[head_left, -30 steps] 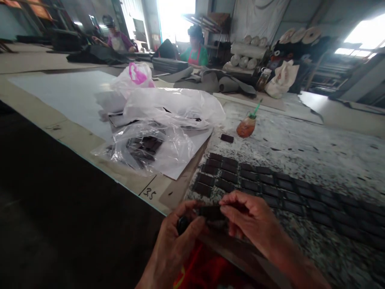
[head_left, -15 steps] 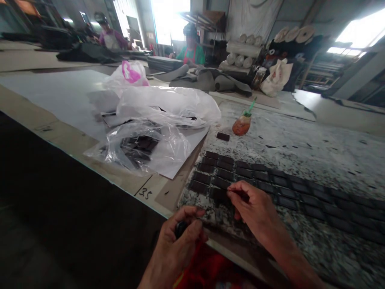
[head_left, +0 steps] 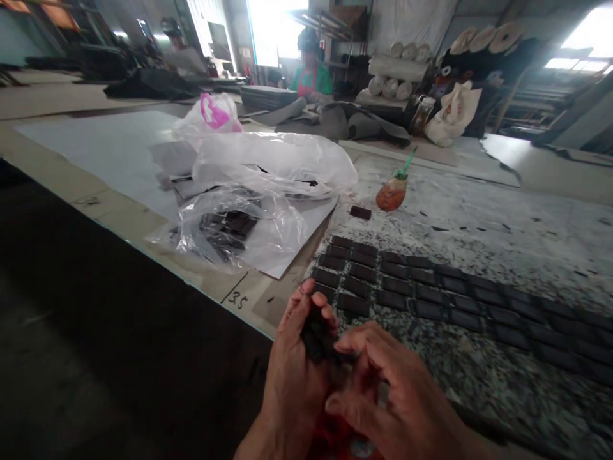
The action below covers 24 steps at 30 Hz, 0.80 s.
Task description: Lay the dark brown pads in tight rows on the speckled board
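Close by the near edge of the tabletop [head_left: 502, 236], the person's left hand [head_left: 297, 370] is closed around a small stack of dark pieces [head_left: 316, 335], fingers wrapped over its top and the stack tilted upright in the palm. The right hand [head_left: 387, 396] sits just beside it, fingers curled in narrow, the forefinger tip touching the stack's lower end; whether it actually grips, I cannot tell from here.

Just beyond the hands, rows of dark pieces [head_left: 431, 294] lie flat and edge to edge on the speckled surface, running off to the right. To their left a "35" mark [head_left: 238, 299] is written on the board. Further back, a clear plastic bag [head_left: 230, 230] with more dark pieces rests on a white sheet [head_left: 110, 153], with a bigger bag [head_left: 278, 163] bunched behind it. A lone dark piece [head_left: 360, 213] lies near an orange drink [head_left: 391, 193] with a green straw. At the far end a co-worker in green [head_left: 311, 76] sits near grey rolls [head_left: 397, 67].
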Motion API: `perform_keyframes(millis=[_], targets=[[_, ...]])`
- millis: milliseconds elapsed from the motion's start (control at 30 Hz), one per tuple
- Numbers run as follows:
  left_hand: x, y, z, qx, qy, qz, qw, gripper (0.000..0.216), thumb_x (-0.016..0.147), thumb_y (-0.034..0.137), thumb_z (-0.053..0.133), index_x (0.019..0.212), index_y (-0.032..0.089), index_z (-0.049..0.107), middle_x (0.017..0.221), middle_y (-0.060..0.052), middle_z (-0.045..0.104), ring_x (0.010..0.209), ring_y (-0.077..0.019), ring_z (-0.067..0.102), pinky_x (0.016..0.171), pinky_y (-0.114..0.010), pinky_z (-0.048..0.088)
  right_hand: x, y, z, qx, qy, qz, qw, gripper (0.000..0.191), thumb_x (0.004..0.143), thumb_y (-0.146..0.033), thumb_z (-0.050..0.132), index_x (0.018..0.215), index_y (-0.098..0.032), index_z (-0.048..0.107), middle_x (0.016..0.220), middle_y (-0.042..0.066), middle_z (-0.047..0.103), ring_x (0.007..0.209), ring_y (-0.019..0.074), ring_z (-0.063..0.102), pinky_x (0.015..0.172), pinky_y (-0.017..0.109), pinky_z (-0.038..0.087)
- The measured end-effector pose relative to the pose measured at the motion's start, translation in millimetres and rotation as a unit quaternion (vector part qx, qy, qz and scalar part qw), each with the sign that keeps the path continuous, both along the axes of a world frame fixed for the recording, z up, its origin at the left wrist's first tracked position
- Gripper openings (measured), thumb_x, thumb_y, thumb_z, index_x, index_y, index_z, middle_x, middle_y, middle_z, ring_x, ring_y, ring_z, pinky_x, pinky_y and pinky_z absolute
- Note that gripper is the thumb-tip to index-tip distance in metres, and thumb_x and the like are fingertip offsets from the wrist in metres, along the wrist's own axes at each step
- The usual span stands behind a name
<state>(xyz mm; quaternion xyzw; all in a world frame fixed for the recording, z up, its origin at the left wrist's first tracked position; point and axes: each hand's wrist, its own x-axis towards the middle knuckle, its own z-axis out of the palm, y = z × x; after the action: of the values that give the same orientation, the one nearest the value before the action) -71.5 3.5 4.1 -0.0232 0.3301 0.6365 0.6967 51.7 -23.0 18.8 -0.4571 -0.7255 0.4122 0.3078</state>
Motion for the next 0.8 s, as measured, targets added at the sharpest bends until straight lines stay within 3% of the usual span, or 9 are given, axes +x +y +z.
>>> perform_keyframes(millis=[133,300,500,633,800], targets=[[10,-5,5.6,-0.004,0.006,0.004,1.000,0.022,0.083,0.016,0.055,0.104,0.020,0.057,0.087,-0.001,0.060,0.076,-0.0117,0.062,0.064,-0.021,0.054,0,1,-9.9,0.061,-0.008,-0.026,0.998,0.024,0.076,-0.009,0.051,0.097,-0.020,0.054,0.092,0.002,0.057,0.084,0.0138,0.057,0.075,0.023,0.046],[16,-9,7.5,0.005,0.032,0.000,0.999,0.019,0.084,0.017,0.054,0.102,0.020,0.059,0.089,-0.001,0.065,0.084,-0.0136,0.064,0.071,-0.022,0.055,4,2,-8.8,0.037,-0.004,-0.032,0.999,0.027,0.075,-0.010,0.056,0.099,-0.022,0.056,0.094,0.001,0.059,0.087,0.0154,0.057,0.075,0.024,0.046],[21,-9,4.8,0.006,0.012,0.002,1.000,0.017,0.085,0.019,0.054,0.101,0.019,0.060,0.091,-0.003,0.067,0.087,-0.0169,0.064,0.073,-0.026,0.056,5,5,-5.5,0.013,-0.021,-0.061,0.998,0.015,0.078,-0.009,0.052,0.088,-0.018,0.060,0.086,0.003,0.062,0.079,0.0162,0.059,0.070,0.025,0.046],[20,-7,3.5,-0.018,0.004,0.018,1.000,0.020,0.088,0.016,0.045,0.099,0.017,0.062,0.092,-0.006,0.067,0.088,-0.0168,0.065,0.079,-0.026,0.054,23,6,-7.5,0.076,0.000,-0.079,0.994,0.014,0.083,-0.012,0.049,0.085,-0.019,0.061,0.080,0.000,0.063,0.071,0.0124,0.060,0.064,0.019,0.046],[12,-7,4.0,-0.022,0.017,0.041,0.999,0.023,0.088,0.012,0.043,0.096,0.015,0.064,0.084,-0.005,0.065,0.077,-0.0144,0.065,0.073,-0.025,0.056,65,6,-13.0,0.224,-0.150,-0.176,0.947,0.010,0.088,-0.017,0.051,0.090,-0.018,0.061,0.085,0.002,0.063,0.076,0.0142,0.061,0.070,0.022,0.045]])
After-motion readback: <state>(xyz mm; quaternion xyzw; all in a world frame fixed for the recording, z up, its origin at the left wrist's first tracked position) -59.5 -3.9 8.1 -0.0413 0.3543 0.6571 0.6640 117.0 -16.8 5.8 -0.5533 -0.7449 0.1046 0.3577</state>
